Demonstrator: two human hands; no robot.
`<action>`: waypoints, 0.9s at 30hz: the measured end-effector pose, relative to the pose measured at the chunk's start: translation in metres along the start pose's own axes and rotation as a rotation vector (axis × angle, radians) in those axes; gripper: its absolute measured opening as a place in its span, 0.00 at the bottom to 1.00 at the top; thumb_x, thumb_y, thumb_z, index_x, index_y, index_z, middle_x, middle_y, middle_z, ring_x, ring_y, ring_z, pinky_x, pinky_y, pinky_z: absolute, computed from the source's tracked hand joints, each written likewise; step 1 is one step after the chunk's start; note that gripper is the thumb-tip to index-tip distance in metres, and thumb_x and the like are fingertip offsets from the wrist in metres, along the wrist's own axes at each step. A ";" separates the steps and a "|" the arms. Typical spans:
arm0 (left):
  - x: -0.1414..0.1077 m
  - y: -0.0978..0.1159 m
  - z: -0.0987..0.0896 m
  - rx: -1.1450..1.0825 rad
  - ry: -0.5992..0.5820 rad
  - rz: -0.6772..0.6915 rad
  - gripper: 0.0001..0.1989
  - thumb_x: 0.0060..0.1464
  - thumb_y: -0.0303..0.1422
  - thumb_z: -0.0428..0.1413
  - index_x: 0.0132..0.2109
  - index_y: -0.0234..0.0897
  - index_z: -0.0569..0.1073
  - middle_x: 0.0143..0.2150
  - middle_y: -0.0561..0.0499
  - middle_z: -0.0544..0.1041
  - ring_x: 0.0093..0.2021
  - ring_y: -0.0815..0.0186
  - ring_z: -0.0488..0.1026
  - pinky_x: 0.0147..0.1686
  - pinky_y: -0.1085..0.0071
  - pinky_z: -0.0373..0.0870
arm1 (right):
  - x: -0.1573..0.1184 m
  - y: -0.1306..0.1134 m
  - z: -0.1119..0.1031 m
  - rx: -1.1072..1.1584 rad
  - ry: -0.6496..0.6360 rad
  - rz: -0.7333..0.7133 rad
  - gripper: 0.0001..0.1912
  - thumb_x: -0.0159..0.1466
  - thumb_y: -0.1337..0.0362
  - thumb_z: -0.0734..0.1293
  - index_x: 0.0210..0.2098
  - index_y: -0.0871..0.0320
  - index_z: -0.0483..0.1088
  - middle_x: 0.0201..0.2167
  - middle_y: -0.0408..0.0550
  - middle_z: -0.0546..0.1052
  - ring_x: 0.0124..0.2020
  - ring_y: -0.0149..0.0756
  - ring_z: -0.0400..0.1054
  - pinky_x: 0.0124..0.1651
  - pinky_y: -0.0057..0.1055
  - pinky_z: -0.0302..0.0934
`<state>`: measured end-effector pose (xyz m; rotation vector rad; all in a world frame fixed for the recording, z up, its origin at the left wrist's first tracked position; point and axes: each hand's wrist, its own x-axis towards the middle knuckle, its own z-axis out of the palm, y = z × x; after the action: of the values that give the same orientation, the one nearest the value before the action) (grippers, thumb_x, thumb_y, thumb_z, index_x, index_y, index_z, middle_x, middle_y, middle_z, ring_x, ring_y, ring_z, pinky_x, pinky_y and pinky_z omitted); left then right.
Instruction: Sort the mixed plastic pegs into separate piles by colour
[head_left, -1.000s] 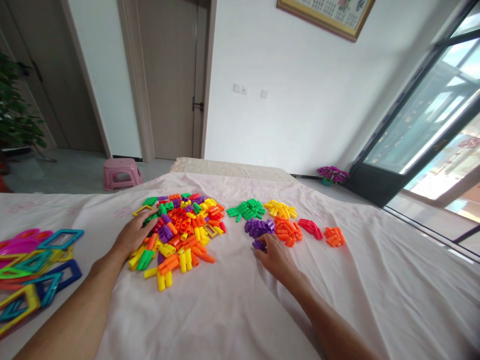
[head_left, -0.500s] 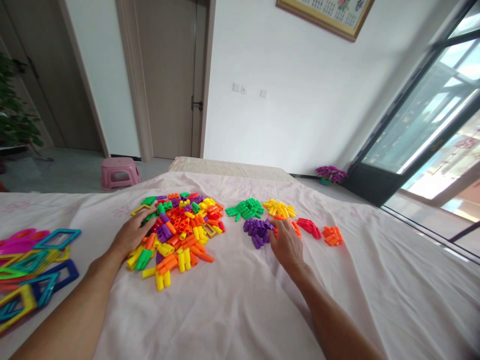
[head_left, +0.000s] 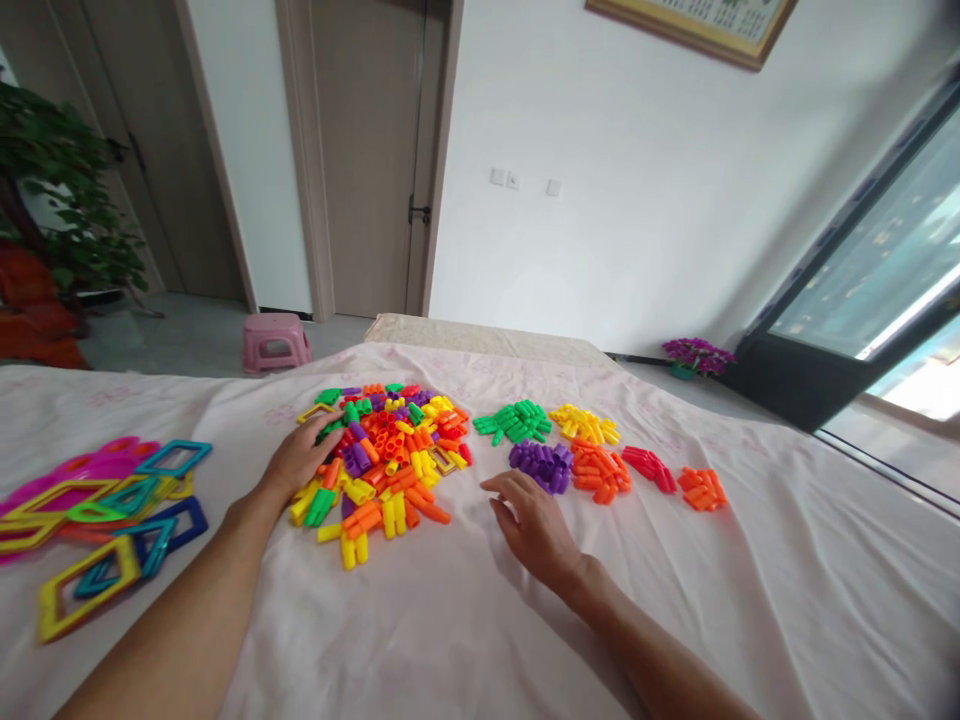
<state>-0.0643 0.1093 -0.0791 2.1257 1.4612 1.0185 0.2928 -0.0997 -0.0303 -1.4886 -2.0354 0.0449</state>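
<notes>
Purple tubes (head_left: 541, 465) lie bunched just beyond the right hand (head_left: 538, 530), whose thumb and forefinger stand parted, apparently empty, while the left hand (head_left: 300, 458) touches the mixed pile (head_left: 390, 440), grip indeterminable; any right-hand pinch would require narrowing.

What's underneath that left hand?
Green pieces at the edge of the mixed pile show by the fingertips of the left hand; whatever its palm covers can't be seen.
</notes>
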 end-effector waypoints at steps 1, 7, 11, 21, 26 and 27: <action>0.000 0.001 0.000 -0.002 0.003 0.001 0.31 0.60 0.49 0.48 0.63 0.36 0.72 0.65 0.44 0.70 0.66 0.55 0.65 0.66 0.60 0.59 | 0.005 -0.009 0.006 0.036 -0.056 -0.019 0.14 0.67 0.71 0.62 0.49 0.55 0.73 0.45 0.50 0.77 0.46 0.38 0.71 0.49 0.34 0.65; 0.000 0.002 0.001 -0.001 0.010 0.001 0.30 0.60 0.49 0.48 0.62 0.37 0.72 0.64 0.44 0.71 0.65 0.55 0.67 0.65 0.60 0.60 | 0.058 -0.062 0.038 0.089 -0.175 -0.118 0.13 0.69 0.69 0.63 0.50 0.53 0.73 0.46 0.48 0.79 0.49 0.38 0.70 0.53 0.34 0.63; 0.001 0.001 0.001 0.010 0.016 0.002 0.29 0.60 0.47 0.48 0.62 0.36 0.73 0.63 0.44 0.72 0.64 0.56 0.67 0.65 0.60 0.60 | 0.101 -0.093 0.061 -0.018 -0.175 -0.201 0.16 0.69 0.67 0.63 0.55 0.53 0.71 0.50 0.48 0.77 0.50 0.38 0.68 0.52 0.33 0.63; 0.002 0.007 -0.002 0.004 -0.006 0.000 0.30 0.58 0.47 0.48 0.61 0.34 0.73 0.62 0.42 0.73 0.63 0.56 0.68 0.65 0.62 0.60 | 0.147 -0.108 0.101 -0.308 -0.235 -0.398 0.11 0.70 0.67 0.61 0.47 0.56 0.73 0.44 0.51 0.76 0.47 0.43 0.62 0.48 0.39 0.61; 0.003 0.002 -0.001 0.006 -0.014 0.004 0.30 0.59 0.47 0.47 0.61 0.36 0.72 0.63 0.43 0.72 0.64 0.57 0.67 0.65 0.61 0.59 | 0.141 -0.102 0.100 -0.197 -0.209 -0.451 0.09 0.68 0.65 0.64 0.48 0.57 0.70 0.46 0.52 0.77 0.54 0.45 0.61 0.53 0.41 0.59; 0.003 0.002 -0.001 0.008 -0.017 0.007 0.30 0.59 0.47 0.47 0.61 0.36 0.72 0.63 0.43 0.72 0.64 0.57 0.67 0.65 0.61 0.59 | 0.139 -0.101 0.098 -0.151 -0.196 -0.442 0.11 0.67 0.64 0.66 0.48 0.57 0.69 0.48 0.52 0.76 0.57 0.46 0.60 0.56 0.42 0.58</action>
<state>-0.0629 0.1110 -0.0763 2.1418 1.4527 0.9961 0.1331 0.0160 -0.0103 -1.1206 -2.5342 -0.1499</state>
